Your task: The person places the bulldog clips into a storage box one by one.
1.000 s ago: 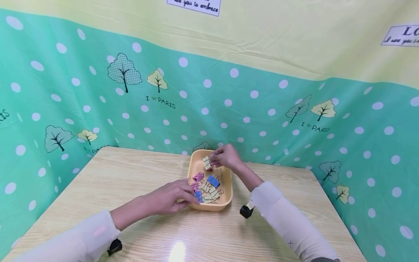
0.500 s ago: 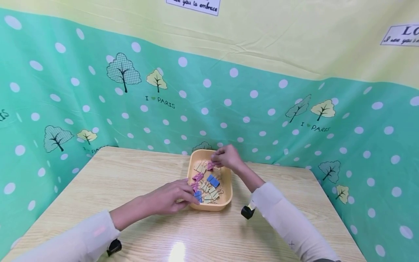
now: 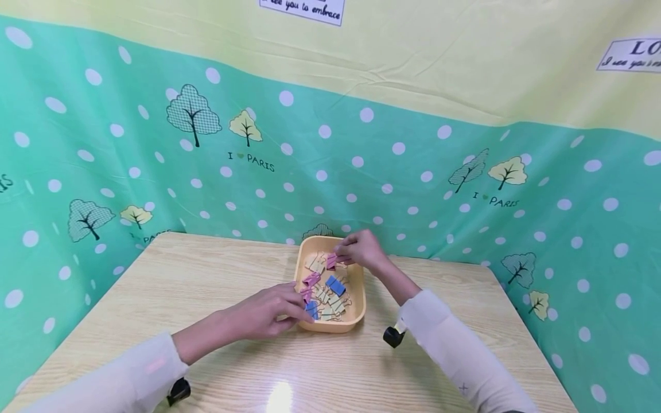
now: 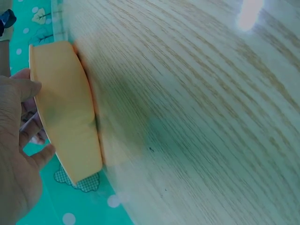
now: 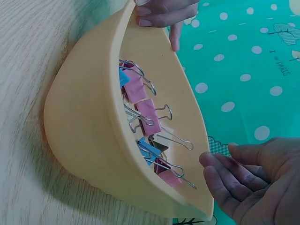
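Observation:
A pale orange plastic basket (image 3: 330, 328) stands toward the back of the table with pink, blue and cream binder clips in it. My left hand (image 3: 268, 312) grips its left front rim; in the left wrist view those fingers reach over the edge, outside the wall (image 4: 65, 103) and behind it. At the back right rim is my right hand (image 3: 363, 249), its fingers loosely bent and holding nothing in the right wrist view. A pink binder clip (image 3: 331, 261) lies just below its fingertips, beside a cream clip (image 3: 315, 264). A blue clip (image 3: 335, 285) lies nearer the middle.
The wooden table (image 3: 222, 258) ends at a green and yellow printed cloth (image 3: 356, 189) hanging close behind the basket. Black wrist-worn devices hang below both sleeves, one near the right forearm (image 3: 393, 337).
The right hand has let go of the cream binder clip, which now lies in the back of the basket. That hand has drawn slightly right, away from the pink clip. The left hand stays put.

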Demonstrator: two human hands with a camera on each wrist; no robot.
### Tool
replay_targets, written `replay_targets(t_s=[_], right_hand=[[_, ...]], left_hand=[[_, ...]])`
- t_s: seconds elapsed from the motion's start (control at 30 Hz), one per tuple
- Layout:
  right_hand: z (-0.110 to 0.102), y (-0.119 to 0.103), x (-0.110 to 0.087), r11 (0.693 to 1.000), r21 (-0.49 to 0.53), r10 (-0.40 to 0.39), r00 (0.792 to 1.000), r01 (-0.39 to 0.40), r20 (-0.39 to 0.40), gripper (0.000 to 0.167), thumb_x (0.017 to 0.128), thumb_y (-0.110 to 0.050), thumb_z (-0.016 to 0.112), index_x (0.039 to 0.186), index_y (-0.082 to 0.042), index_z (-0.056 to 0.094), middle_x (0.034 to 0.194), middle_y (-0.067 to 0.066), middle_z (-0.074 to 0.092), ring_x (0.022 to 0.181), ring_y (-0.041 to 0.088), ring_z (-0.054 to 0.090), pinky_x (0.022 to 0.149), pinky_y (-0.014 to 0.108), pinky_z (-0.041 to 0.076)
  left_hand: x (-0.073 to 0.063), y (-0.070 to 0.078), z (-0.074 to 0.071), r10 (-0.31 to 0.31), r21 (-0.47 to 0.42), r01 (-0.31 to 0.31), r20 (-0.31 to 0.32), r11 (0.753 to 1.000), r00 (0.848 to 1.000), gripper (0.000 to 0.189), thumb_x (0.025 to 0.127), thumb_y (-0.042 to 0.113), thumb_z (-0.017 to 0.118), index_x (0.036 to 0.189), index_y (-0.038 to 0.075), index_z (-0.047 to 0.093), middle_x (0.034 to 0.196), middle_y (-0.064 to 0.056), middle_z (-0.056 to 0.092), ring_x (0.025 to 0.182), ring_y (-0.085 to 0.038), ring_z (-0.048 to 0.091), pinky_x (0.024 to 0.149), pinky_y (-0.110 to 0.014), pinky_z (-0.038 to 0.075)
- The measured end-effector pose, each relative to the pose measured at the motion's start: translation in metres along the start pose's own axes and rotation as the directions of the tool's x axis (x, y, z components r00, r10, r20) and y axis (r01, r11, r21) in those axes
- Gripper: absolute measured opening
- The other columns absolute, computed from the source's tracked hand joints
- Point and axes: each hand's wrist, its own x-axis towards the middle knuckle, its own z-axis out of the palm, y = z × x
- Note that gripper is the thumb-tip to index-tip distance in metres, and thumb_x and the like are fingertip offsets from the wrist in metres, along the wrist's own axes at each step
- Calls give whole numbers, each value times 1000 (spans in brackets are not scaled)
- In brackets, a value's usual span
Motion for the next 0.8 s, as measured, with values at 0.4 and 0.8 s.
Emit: replay_targets(t_s=[0.4, 0.8], right_hand=[[-9, 1, -4, 1000, 15, 0, 1000, 0, 0, 20, 106, -4, 76, 119, 10, 80, 118, 30, 82, 106, 41, 85, 98, 55, 69], [-26, 12, -13, 1000, 21, -14, 999, 15, -47, 22, 105, -4, 77, 120, 12, 79, 110, 29, 84, 97, 34, 87, 95, 52, 71]], left_hand=[[0, -7, 2, 80, 51, -79, -33, 996, 996, 41, 87, -2, 85, 117, 26, 89, 103, 12, 81, 104, -8, 74, 117, -53, 61], [2, -10, -1, 119, 45, -117, -29, 992, 992, 29, 93, 8, 86, 115, 27, 89, 99, 14, 79, 94, -6, 65, 89, -22, 60]])
